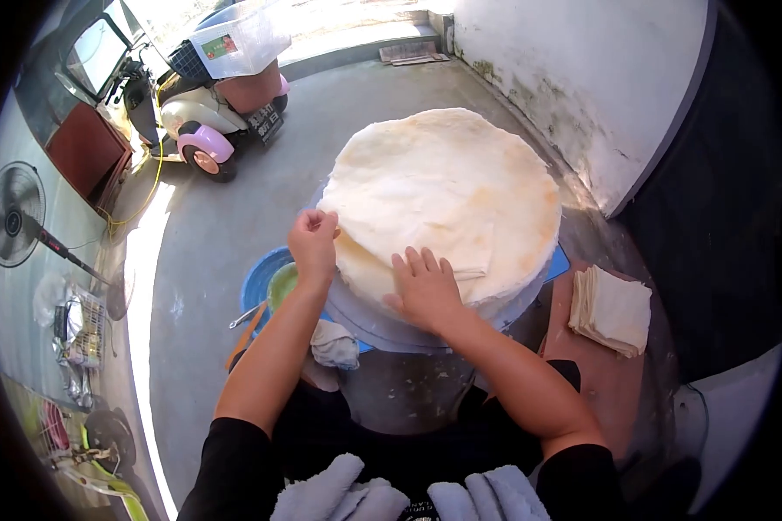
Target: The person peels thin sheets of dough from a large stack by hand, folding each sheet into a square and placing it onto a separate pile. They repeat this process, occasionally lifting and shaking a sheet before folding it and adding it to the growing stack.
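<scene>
Item: stack of round flat sheets, pale with browned patches, ragged at the rim; located at centre, before the seated person, on a broad round grey base

Top sheet: whitish, its near edge turned over in a slanting line between the hands (a small layered fold lies just beyond the right fingertips)

Left hand: at the left rim of the stack, fingers curled in, thumb and forefinger pinched on the edge of the top sheet

Right hand: palm down on the near part of the stack, fingers spread, pressing on the sheet and gripping nothing

Beside the stack, left: blue basin, with a green bowl in it, partly hidden by the left forearm; metal-handled utensil at its near side; crumpled light cloth close to the base

Beside the stack, right: pile of folded sheets, squarish, cream, lying on a reddish board

Near edge of view: two rolled grey cloths, one left and one right of centre

Farther off: pink and cream scooter bearing a clear plastic crate; standing fan at far left; stained white wall at right; grey floor between
</scene>
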Available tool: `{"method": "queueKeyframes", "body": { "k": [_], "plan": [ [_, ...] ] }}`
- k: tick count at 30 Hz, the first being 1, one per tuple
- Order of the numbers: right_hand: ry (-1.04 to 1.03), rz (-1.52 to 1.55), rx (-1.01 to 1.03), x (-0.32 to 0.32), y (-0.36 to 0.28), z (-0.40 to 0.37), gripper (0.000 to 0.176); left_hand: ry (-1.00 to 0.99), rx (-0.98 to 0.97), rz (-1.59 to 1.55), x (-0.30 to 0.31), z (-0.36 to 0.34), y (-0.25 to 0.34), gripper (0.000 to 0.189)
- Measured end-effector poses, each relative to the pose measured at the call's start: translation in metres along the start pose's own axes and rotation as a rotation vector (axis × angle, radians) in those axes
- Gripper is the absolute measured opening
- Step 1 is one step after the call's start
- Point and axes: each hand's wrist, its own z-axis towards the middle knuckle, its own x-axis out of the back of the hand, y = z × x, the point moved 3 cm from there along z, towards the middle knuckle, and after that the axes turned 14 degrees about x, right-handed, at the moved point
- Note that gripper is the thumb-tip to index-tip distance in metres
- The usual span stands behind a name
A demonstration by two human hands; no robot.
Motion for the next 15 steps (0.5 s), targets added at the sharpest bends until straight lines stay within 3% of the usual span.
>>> {"method": "queueKeyframes", "body": {
  "k": [6, 7, 9, 10, 12, 14, 15],
  "plan": [
    [0.19, -0.092, 0.033, -0.013, -0.004, -0.008, 0.073, -0.461, -0.553, 0.328, -0.091, -0.052, 0.029, 0.013],
    [0.189, -0.092, 0.034, -0.01, -0.004, -0.007, 0.073, -0.537, -0.631, 0.495, -0.105, -0.063, 0.03, 0.016],
    [0.31, 0.097, 0.145, 0.0, -0.003, -0.003, 0.069, -0.738, -0.654, 0.782, -0.129, -0.074, 0.007, 0.019],
    [0.309, 0.094, 0.143, -0.002, -0.002, -0.004, 0.069, -0.818, -0.658, 0.93, -0.137, -0.079, -0.004, 0.02],
    [0.334, 0.47, 0.049, -0.012, 0.004, -0.006, 0.064, -0.9, -0.657, 0.984, -0.142, -0.077, -0.017, 0.021],
    [0.321, 0.295, 0.084, -0.02, 0.007, -0.008, 0.062, -0.986, -0.653, 1.038, -0.144, -0.074, -0.026, 0.021],
    [0.304, 0.122, 0.127, -0.018, 0.004, -0.009, 0.06, -1.009, -0.533, 0.959, -0.141, -0.069, -0.024, 0.021]
  ]
}}
